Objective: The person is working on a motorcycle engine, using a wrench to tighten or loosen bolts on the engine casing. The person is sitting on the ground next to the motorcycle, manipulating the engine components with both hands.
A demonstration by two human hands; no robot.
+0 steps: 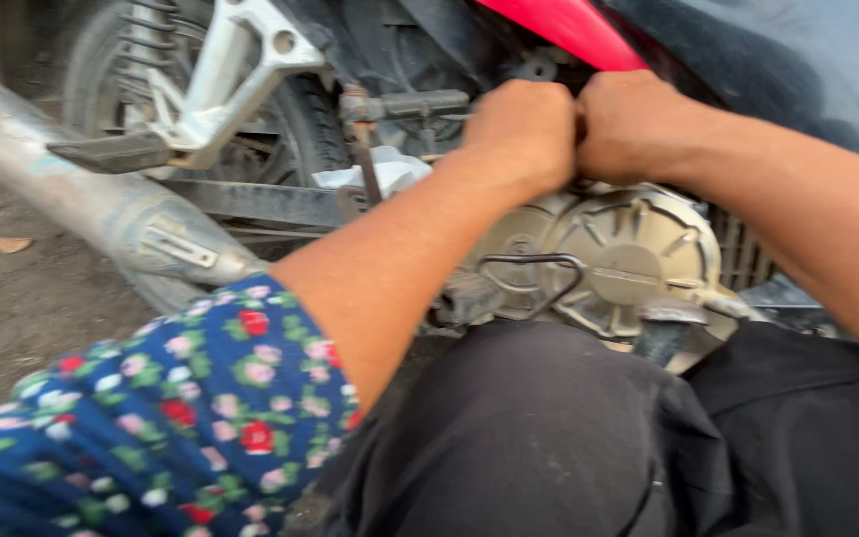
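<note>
Both fists curled tight, left hand (521, 129) and right hand (630, 121) knuckle to knuckle, gripping something hidden under the fingers, just above the round grey metal engine cover (628, 254) and below the red body panel (569, 28). I'd pull evenly, wrists straight.

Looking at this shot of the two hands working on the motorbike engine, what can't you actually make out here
Head view only:
- What the left hand and right hand grip: both fists are closed together above the engine cover, hiding it.
- Lower edge of the engine cover: blocked by the person's dark trousers.
- Rear wheel: mostly behind the silver footrest bracket, and cut off by the top edge.
- Exhaust pipe: motion-blurred, surface detail unreadable.
</note>
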